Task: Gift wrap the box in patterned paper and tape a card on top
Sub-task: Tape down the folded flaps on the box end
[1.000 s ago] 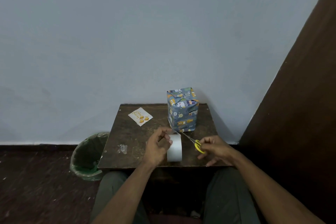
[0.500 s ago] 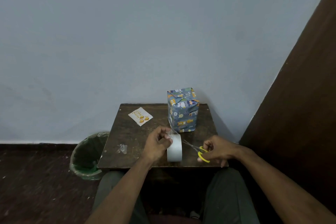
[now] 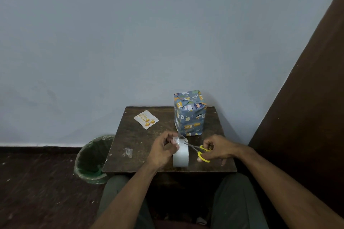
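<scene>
The box (image 3: 189, 115), wrapped in blue paper printed with cartoon animals, stands upright at the back right of the dark wooden surface (image 3: 141, 139), close to the pale wall. The card (image 3: 146, 122) (white, with gold balloons) lies flat at the back left of the surface, well apart from the box.

Nearer the front edge, a roll of clear tape (image 3: 181, 156) stands on its rim. The left hand (image 3: 165, 151) has its fingers curled, pinching a pulled-out strip of tape just above the roll. The right hand (image 3: 218, 149) grips the yellow handles of a pair of scissors (image 3: 200, 151), whose blades point left toward the strip, just beside the roll.

A small crumpled scrap of clear tape (image 3: 128, 152) lies on the surface to the left of the hands. A green-lined bin (image 3: 92, 160) sits on the floor beside the surface's left edge.
</scene>
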